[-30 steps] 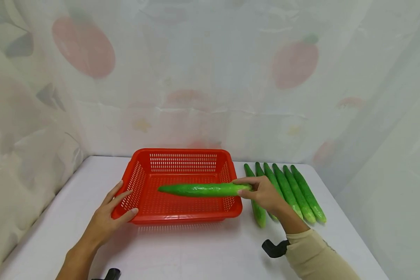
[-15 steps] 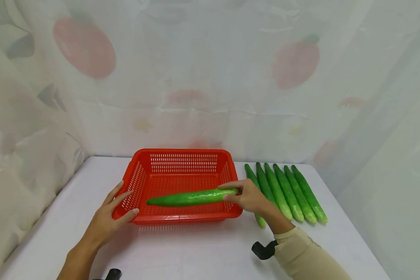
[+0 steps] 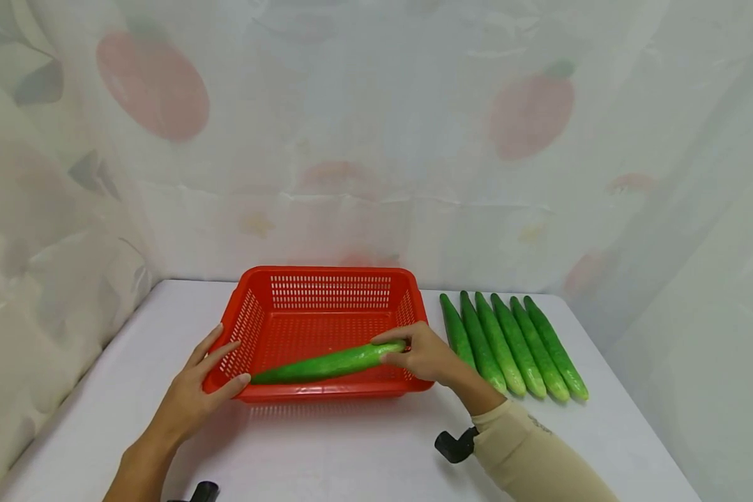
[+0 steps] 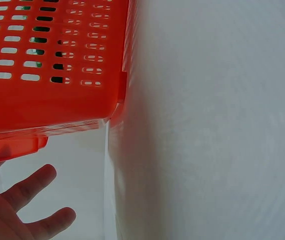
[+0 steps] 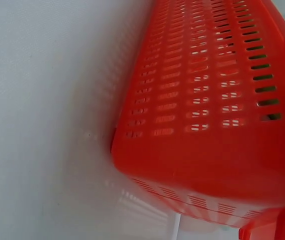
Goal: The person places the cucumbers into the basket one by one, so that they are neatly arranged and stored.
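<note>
My right hand (image 3: 419, 350) pinches the pale end of a long green cucumber (image 3: 326, 363) between thumb and fingers. The cucumber lies slantwise within the red slotted plastic basket (image 3: 329, 392), its dark tip low at the front left, close to my left thumb. At the basket's left rim rests my left hand (image 3: 191, 390), fingers spread and fairly straight, thumb at the front left corner. In the left wrist view, fingers of the left hand (image 4: 12, 205) extend beside the basket's handle lip (image 4: 17, 146). The right wrist view has only the basket's outer wall (image 5: 202, 165), with green through its slots.
Several more cucumbers (image 3: 508, 341) lie side by side on the white table (image 3: 351, 453), right of the basket. A patterned curtain (image 3: 364, 139) hangs behind and along both sides. Black wrist-camera mounts (image 3: 454, 446) jut out near both wrists.
My right hand has carried the cucumber left and lower into the basket, its dark tip dropping toward the front left corner. The left hand has stayed on the rim.
</note>
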A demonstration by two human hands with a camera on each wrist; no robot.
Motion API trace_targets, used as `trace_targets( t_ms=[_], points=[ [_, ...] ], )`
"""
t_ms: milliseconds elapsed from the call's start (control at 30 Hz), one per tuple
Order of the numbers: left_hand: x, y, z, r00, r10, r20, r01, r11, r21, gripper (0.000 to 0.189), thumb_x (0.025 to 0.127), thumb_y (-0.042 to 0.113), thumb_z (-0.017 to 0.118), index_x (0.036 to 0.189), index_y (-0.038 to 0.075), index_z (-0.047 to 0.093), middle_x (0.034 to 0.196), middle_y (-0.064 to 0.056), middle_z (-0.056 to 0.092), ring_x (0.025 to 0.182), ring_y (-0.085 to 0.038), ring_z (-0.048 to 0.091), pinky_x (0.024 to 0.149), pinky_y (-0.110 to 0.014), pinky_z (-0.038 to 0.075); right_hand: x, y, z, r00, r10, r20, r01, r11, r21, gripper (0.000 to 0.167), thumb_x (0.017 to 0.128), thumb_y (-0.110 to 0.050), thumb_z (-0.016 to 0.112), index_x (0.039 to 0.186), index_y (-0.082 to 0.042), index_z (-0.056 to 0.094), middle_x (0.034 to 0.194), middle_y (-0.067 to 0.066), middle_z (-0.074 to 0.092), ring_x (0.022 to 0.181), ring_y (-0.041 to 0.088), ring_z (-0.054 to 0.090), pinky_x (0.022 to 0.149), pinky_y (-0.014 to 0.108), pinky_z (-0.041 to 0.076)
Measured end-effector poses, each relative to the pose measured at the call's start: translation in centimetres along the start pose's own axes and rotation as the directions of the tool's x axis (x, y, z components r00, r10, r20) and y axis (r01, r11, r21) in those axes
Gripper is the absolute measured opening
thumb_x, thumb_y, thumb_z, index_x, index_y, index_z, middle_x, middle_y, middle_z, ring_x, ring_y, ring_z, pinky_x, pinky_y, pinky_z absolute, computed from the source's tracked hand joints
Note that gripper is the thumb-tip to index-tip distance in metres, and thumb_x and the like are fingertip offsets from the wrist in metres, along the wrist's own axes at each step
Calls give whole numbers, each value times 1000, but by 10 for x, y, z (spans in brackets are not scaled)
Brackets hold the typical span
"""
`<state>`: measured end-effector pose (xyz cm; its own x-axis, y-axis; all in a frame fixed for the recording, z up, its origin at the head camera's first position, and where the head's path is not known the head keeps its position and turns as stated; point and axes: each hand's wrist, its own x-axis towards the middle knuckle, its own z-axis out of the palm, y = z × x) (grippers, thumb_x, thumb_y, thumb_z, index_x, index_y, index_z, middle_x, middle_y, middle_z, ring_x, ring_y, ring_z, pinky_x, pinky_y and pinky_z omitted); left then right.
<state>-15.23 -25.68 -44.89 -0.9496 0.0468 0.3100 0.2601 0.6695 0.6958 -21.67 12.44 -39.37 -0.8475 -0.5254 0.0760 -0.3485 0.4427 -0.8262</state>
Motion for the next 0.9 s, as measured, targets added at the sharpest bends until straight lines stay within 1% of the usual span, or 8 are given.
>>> trace_targets(
  t_ms=[100, 233, 433, 667, 800, 900],
  points=[
    [1, 0, 1, 1000, 8, -4, -8, 1000, -2, 59, 86, 35, 72, 135, 8, 55, 157, 1, 22, 131, -43, 33, 88, -69, 32, 2, 1, 3, 1000, 1, 20, -1, 1000, -5, 26, 87, -10, 72, 113, -16, 74, 98, -7, 67, 87, 20, 57, 69, 33, 52],
    [2, -1, 2, 1000, 12, -5, -12, 1000, -1, 58, 86, 35, 72, 135, 8, 56, 156, 1, 22, 131, -42, 33, 88, -67, 33, 5, 3, 7, 999, -15, 37, 16, 1000, -19, 26, 87, -10, 72, 112, -16, 74, 102, -9, 68, 90, 17, 58, 72, 32, 52],
    [3, -1, 2, 1000, 14, -7, -14, 1000, 6, 59, 86, 35, 72, 136, 9, 55, 157, 1, 22, 130, -43, 33, 87, -68, 32, 11, 5, 13, 997, -24, 75, 26, 999, -35, 25, 86, -12, 73, 110, -18, 75, 101, -10, 67, 92, 15, 58, 75, 31, 51],
    [1, 1, 0, 1000, -2, 0, 2, 1000, 22, 60, 86, 36, 71, 136, 9, 55, 157, 0, 22, 130, -44, 33, 87, -68, 33, 16, 5, 13, 993, 40, 115, -33, 997, -66, 24, 86, -13, 72, 109, -19, 75, 100, -11, 66, 94, 17, 57, 74, 32, 50],
    [1, 0, -1, 1000, -10, 5, 10, 1000, 19, 60, 87, 36, 71, 137, 9, 54, 157, 1, 21, 130, -44, 33, 87, -69, 34, 19, 4, 13, 989, 61, 135, -56, 998, -37, 19, 87, -11, 70, 105, -15, 76, 96, -9, 68, 93, 20, 58, 74, 34, 50],
    [1, 0, -1, 1000, -14, 7, 14, 1000, 19, 60, 87, 36, 71, 137, 10, 54, 157, 1, 20, 131, -44, 32, 87, -70, 33, 22, 4, 15, 984, 87, 155, -81, 996, -46, 17, 88, -9, 70, 103, -10, 76, 91, -7, 68, 91, 21, 58, 73, 33, 51]
  ],
)
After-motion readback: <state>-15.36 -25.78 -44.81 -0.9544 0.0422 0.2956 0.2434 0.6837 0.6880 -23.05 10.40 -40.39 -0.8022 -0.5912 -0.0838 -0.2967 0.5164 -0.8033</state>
